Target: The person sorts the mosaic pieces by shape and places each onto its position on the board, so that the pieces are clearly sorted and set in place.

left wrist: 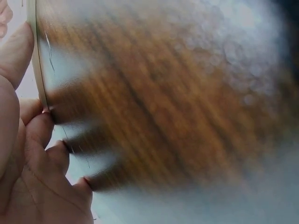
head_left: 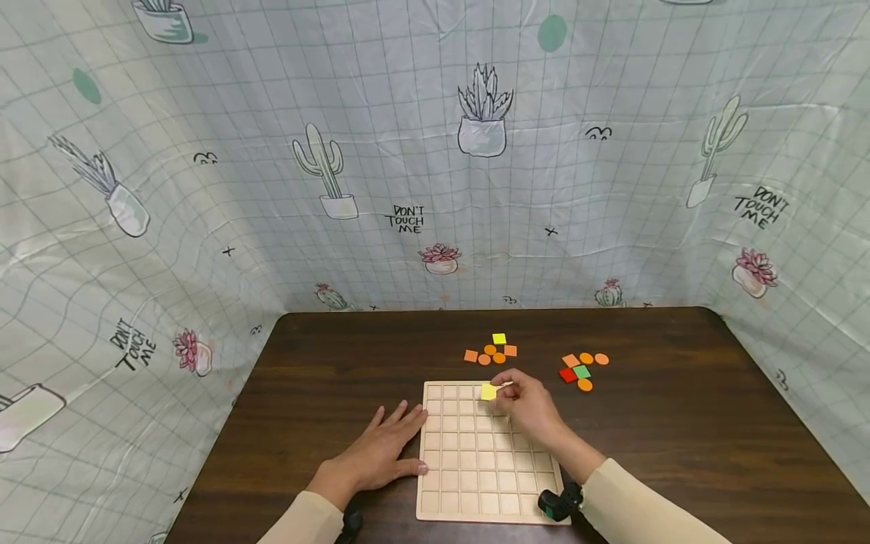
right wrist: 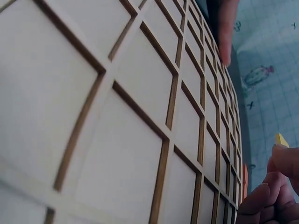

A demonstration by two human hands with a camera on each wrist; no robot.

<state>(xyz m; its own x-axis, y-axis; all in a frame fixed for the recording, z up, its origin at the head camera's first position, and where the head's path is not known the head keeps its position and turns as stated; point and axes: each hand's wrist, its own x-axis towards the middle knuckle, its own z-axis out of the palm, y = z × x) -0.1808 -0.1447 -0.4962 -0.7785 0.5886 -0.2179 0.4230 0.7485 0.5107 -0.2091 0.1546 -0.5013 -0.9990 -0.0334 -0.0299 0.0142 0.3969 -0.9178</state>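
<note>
A pale wooden grid board lies on the dark table. My right hand pinches a yellow square tile between thumb and fingertips, over the board's far edge. In the right wrist view a corner of that yellow tile pokes out past the fingers, beside the board's cells. My left hand rests flat on the table with fingers spread, its thumb and fingertips at the board's left edge. The left wrist view shows the left hand's thumb against the board's side.
Beyond the board lies a loose group of orange discs, orange squares and another yellow square. To its right sits a second group with orange pieces, a red square and a green square. A patterned curtain surrounds the table.
</note>
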